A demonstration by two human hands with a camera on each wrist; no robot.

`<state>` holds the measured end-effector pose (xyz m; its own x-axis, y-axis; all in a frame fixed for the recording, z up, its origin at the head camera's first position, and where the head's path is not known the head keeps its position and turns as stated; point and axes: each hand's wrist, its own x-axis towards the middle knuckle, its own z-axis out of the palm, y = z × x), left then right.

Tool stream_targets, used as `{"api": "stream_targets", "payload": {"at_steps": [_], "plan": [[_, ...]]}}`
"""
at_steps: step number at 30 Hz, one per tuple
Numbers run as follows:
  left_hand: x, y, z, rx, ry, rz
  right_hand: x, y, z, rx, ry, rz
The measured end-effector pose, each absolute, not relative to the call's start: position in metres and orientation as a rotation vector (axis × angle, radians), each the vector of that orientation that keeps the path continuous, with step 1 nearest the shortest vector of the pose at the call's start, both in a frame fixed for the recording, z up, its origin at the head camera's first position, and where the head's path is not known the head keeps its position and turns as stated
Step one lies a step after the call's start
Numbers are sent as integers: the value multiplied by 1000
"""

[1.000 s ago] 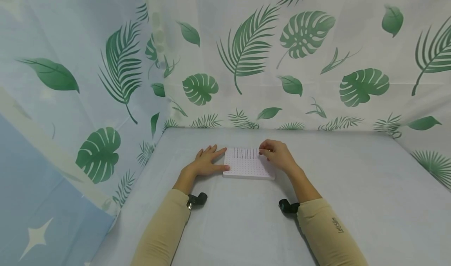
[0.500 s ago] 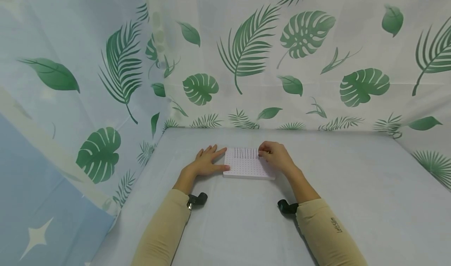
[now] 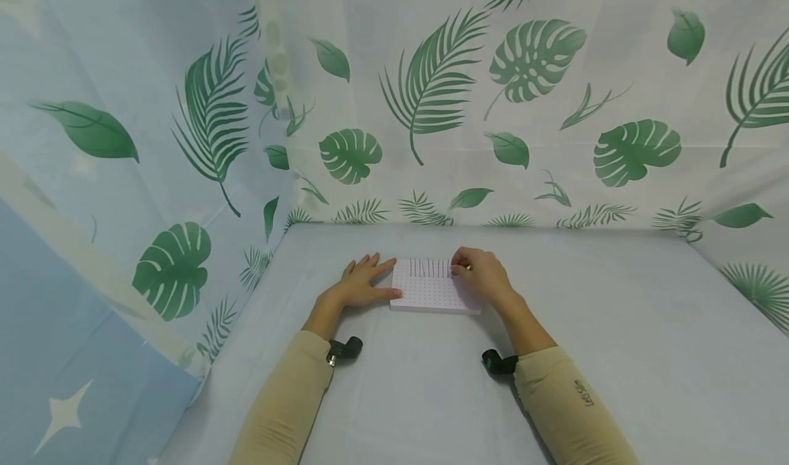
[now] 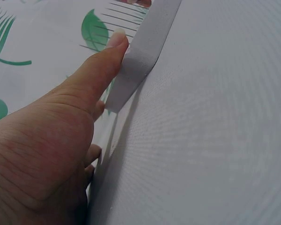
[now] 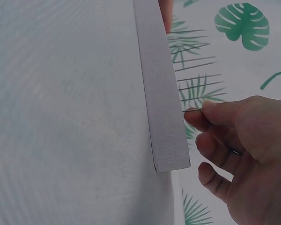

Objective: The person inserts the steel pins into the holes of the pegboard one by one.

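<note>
A white board (image 3: 431, 300) with a grid of small holes lies flat on the table. Several thin dark metal pins (image 3: 431, 268) stand upright in a row near its far side. My left hand (image 3: 364, 285) is at the board's left edge, fingers spread, with the thumb (image 4: 110, 51) on the near left part. At the row's right end, my right hand (image 3: 485, 273) pinches one pin (image 5: 193, 110) between thumb and index finger. That pin's lower end meets the board's surface; whether it sits in a hole cannot be told. A small dark glint (image 5: 234, 152) shows among the curled fingers.
A pale cloth covers the table (image 3: 425, 383). Leaf-printed curtains (image 3: 456, 109) rise behind and at the left, with a blue cloth (image 3: 80, 342) at the lower left. Each wrist carries a black camera (image 3: 347, 348).
My right hand has shifted slightly left and settled lower at the right-end pin, its forearm drifting left too. The left hand and the board have stayed still.
</note>
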<state>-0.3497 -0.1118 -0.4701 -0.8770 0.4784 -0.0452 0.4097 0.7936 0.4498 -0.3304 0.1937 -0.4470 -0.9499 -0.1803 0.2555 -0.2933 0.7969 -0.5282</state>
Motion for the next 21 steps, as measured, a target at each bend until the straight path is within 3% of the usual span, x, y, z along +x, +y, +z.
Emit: {"api": "stream_targets", "payload": {"at_steps": [21], "plan": [[-350, -111, -471, 712, 2832, 644, -328, 206, -440, 369, -2825, 948]]}}
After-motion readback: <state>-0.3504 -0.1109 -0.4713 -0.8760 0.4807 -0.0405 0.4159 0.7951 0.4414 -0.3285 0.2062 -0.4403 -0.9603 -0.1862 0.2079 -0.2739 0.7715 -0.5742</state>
